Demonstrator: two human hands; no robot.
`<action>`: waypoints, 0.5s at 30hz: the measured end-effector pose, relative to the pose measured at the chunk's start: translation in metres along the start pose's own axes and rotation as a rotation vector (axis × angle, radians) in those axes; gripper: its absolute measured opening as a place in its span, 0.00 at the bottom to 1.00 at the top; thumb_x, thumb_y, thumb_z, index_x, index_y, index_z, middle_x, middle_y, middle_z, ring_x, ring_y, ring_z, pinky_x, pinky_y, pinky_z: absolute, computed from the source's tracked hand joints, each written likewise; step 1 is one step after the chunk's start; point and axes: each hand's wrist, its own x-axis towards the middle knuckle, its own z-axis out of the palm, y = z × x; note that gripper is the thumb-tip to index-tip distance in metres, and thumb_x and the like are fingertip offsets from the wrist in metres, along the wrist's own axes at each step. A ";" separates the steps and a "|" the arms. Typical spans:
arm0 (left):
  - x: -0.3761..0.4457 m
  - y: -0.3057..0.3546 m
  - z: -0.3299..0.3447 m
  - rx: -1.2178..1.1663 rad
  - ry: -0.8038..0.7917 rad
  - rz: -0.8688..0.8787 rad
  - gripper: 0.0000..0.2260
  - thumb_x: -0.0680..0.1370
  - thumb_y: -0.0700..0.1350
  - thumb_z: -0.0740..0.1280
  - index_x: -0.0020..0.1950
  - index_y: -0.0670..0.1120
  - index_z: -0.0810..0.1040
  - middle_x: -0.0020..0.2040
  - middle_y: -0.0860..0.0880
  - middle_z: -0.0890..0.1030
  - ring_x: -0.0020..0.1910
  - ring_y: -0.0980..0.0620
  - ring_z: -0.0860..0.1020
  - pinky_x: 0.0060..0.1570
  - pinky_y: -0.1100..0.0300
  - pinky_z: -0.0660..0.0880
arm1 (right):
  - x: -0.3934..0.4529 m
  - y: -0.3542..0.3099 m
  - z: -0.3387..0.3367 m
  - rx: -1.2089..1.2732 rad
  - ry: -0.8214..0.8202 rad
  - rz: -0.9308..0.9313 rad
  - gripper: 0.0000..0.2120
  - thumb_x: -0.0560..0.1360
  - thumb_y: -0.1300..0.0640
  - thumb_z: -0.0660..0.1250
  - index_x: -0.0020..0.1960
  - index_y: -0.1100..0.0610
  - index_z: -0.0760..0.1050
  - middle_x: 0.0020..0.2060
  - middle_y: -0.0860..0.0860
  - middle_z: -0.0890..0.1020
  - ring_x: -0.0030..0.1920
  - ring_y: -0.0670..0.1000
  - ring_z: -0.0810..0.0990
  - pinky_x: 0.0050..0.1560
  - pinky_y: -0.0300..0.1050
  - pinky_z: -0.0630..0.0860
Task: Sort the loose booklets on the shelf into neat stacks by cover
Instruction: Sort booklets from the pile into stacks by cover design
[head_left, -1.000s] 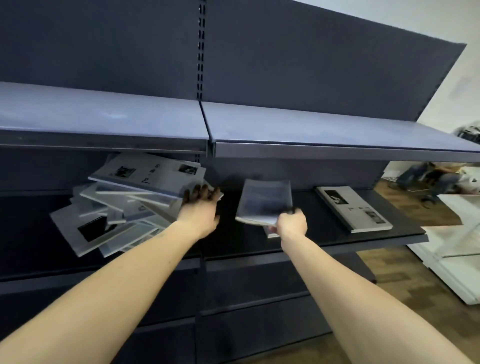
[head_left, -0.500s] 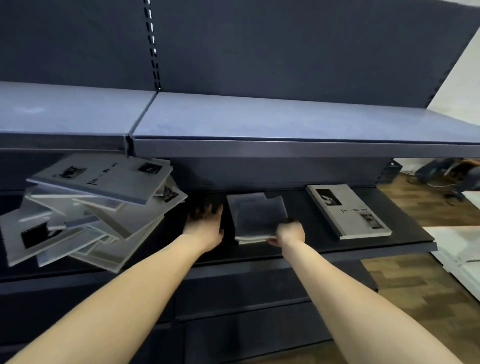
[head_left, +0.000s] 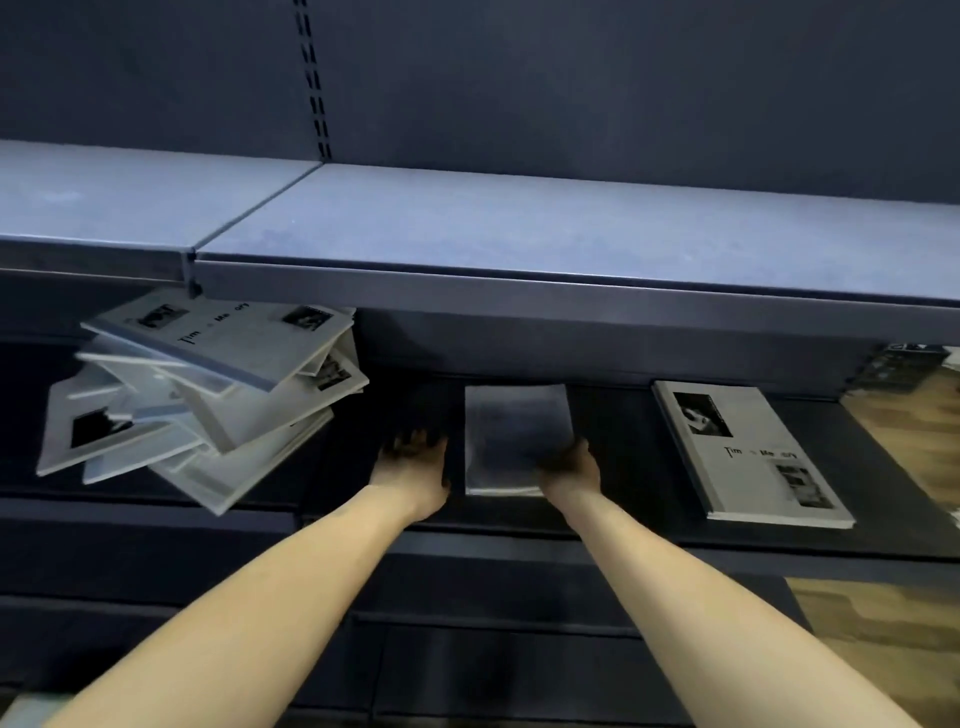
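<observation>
On the left of the dark lower shelf (head_left: 623, 415) lies a messy heap of several pale booklets (head_left: 208, 395) with black photo patches, fanned out and overhanging the front edge. A small stack of plain grey-blue booklets (head_left: 511, 434) lies flat in the middle. My right hand (head_left: 569, 467) rests on its near right corner, fingers over the cover. My left hand (head_left: 413, 470) lies flat and open on the bare shelf just left of that stack, apart from it. A single pale booklet with two photos (head_left: 748, 452) lies flat at the right.
A blue-grey upper shelf (head_left: 519, 228) juts out above the hands and shades the lower shelf. Lower dark shelves sit beneath my forearms. Wood-pattern floor (head_left: 883, 623) shows at the right, past the shelf's end.
My left hand left the messy heap and came to the shelf beside the grey-blue stack. My right hand lowered the tilted grey-blue booklets flat onto the shelf. The camera moved right.
</observation>
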 end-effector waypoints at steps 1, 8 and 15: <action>0.001 0.001 0.001 0.001 -0.002 -0.006 0.29 0.81 0.53 0.60 0.80 0.50 0.53 0.78 0.44 0.56 0.76 0.40 0.57 0.72 0.49 0.60 | 0.001 -0.001 0.001 -0.045 0.024 -0.017 0.33 0.76 0.49 0.69 0.75 0.58 0.60 0.69 0.59 0.72 0.66 0.60 0.74 0.65 0.53 0.73; 0.005 -0.001 -0.003 0.028 -0.002 -0.040 0.28 0.81 0.53 0.60 0.79 0.51 0.55 0.78 0.45 0.57 0.76 0.41 0.58 0.72 0.49 0.59 | 0.005 -0.001 0.013 -0.180 0.046 0.004 0.32 0.75 0.45 0.68 0.74 0.52 0.62 0.69 0.57 0.71 0.66 0.61 0.71 0.64 0.59 0.72; 0.009 -0.012 -0.010 0.058 0.062 -0.030 0.26 0.81 0.53 0.59 0.78 0.50 0.57 0.77 0.44 0.58 0.76 0.41 0.57 0.74 0.47 0.58 | 0.000 -0.010 0.014 -0.249 0.092 -0.007 0.26 0.79 0.49 0.64 0.74 0.54 0.63 0.73 0.59 0.63 0.72 0.62 0.63 0.71 0.57 0.64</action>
